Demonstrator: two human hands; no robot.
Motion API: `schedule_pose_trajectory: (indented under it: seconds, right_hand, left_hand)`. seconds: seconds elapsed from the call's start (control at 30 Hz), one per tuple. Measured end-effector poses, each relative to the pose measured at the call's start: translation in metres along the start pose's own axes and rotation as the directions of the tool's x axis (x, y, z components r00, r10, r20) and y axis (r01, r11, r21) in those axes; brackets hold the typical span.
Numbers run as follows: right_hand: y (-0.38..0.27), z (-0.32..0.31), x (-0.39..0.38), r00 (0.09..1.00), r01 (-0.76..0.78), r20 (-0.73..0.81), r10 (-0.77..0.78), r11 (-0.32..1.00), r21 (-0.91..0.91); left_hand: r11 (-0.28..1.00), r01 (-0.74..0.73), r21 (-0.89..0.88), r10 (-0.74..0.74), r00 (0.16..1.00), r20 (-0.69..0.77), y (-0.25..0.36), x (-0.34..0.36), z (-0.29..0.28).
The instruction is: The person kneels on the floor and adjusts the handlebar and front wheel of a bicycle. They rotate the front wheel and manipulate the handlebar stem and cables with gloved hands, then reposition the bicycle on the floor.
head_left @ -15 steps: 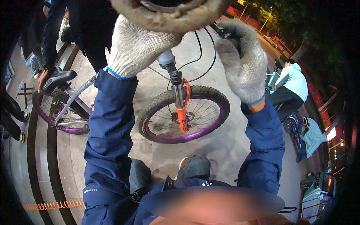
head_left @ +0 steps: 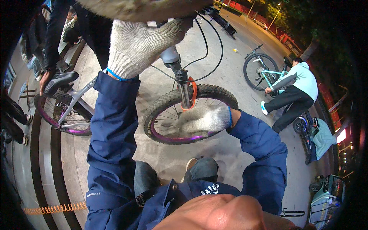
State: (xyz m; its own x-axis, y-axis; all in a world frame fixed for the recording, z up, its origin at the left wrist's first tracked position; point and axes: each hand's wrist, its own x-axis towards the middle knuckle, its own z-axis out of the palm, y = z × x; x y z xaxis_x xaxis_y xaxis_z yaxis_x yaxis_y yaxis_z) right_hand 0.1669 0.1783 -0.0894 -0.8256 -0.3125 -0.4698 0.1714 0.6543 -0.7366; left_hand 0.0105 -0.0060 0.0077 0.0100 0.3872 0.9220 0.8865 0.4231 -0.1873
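My left hand (head_left: 140,48), in a white knitted glove, is closed round the handlebar area of a bicycle at the top; a tan furry edge (head_left: 142,10) hides much of the grip. Below it run the grey head tube (head_left: 170,56) and the suspension fork (head_left: 185,90) with its orange arch. My gloved right hand (head_left: 205,119) is low at the fork, in front of the front wheel (head_left: 161,132), a knobby tyre on a purple rim. Its fingers are smeared by motion, and the orange lower fork leg is hidden behind the glove. Black cables (head_left: 219,57) loop beside the fork.
To the left, a person's hand (head_left: 46,81) rests by the saddle (head_left: 60,82) of a silver bicycle near dark-edged steps. On the right, a person in a pale blue hoodie (head_left: 303,80) bends beside a turquoise bicycle (head_left: 264,71). An orange coiled hose (head_left: 57,209) lies at lower left.
My right hand has left the handlebar's right side and dropped to the fork and front wheel. My left hand stays at the handlebar. The furry edge has shifted left.
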Motion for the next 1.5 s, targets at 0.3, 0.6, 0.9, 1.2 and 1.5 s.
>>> schedule_pose_trajectory:
  seconds: [0.3,0.6,0.9,1.2,1.5]
  right_hand:
    - [-0.074,-0.004,-0.054,0.691,0.468,-0.602,-0.4,0.882,-0.05]
    - [-0.102,-0.033,-0.081,0.083,0.535,-0.714,-0.696,0.635,-0.557]
    - [-0.125,-0.062,-0.053,-0.285,0.36,-0.511,-0.811,0.403,-0.841]
    - [-0.135,-0.061,-0.051,-0.18,0.144,-0.354,-0.918,0.331,-0.932]
    - [-0.135,-0.058,-0.039,-0.21,0.241,-0.438,-0.874,0.388,-0.89]
  left_hand:
    - [0.999,0.021,0.026,-0.021,0.999,0.025,-0.003,-0.008,0.002]
    - [0.995,0.061,-0.078,-0.06,0.998,0.015,-0.003,-0.008,0.007]
    - [0.991,0.075,-0.115,-0.075,0.997,0.007,-0.002,-0.007,0.009]
    - [0.986,0.084,-0.145,-0.085,0.996,-0.001,-0.003,-0.007,0.01]
    - [0.983,0.088,-0.16,-0.09,0.996,-0.005,-0.003,-0.007,0.011]
